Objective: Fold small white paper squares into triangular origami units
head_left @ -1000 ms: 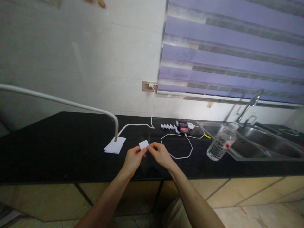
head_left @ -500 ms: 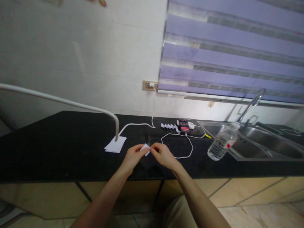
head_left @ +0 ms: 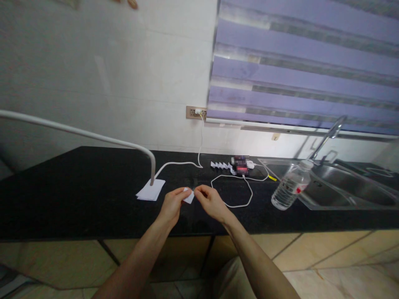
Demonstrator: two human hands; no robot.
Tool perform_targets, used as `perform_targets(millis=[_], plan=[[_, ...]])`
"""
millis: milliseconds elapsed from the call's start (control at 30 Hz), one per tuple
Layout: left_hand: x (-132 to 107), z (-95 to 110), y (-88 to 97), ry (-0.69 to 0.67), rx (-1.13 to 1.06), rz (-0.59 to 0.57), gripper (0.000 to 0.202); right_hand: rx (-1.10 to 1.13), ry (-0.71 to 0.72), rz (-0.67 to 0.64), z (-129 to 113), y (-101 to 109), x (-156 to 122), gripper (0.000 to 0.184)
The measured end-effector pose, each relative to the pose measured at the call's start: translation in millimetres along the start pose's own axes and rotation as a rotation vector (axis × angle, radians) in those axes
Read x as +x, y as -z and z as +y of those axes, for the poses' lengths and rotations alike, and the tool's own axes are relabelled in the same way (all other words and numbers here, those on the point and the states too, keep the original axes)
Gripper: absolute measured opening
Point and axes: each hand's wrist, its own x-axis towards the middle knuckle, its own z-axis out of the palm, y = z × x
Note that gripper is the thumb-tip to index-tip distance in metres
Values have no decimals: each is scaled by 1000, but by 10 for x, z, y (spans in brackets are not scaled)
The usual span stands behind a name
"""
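A small folded piece of white paper (head_left: 188, 198) is held over the black counter. My left hand (head_left: 173, 203) is closed on it, the thumb lying across its upper left part. At its right corner, the fingertips of my right hand (head_left: 209, 200) pinch together and appear to touch the edge. Left of my hands lies a stack of white paper sheets (head_left: 149, 192). Beyond my right hand, a row of several small folded white papers (head_left: 220, 165) lies near the back of the counter.
A white bendy cable or arm (head_left: 124, 143) comes down onto the paper stack. Farther right are a blurred-out device (head_left: 241, 166) with a looped white cable (head_left: 251, 193), a clear water bottle (head_left: 292, 187) and a steel sink (head_left: 330, 203). A wall socket (head_left: 193, 112) holds a plug.
The paper has been turned between my fingers and sits slightly lower and to the left. My left thumb now lies higher across it; my right fingertips stay at its right corner.
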Motion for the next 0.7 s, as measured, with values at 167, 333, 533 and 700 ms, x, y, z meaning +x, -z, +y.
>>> perform_targets(millis=[167, 333, 533, 700], plan=[[-3, -14, -21, -81, 68, 36, 17, 5, -22, -29, 7, -1, 4, 25], [-8, 12, -24, -54, 65, 4, 18, -29, 18, 6, -12, -1, 6, 23], [-30, 39, -27, 20, 5, -85, 22, -23, -13, -16, -22, 77, 0, 22], [-31, 7, 63, -92, 285, -83, 23, -12, -56, 67, 39, 117, -15, 24]])
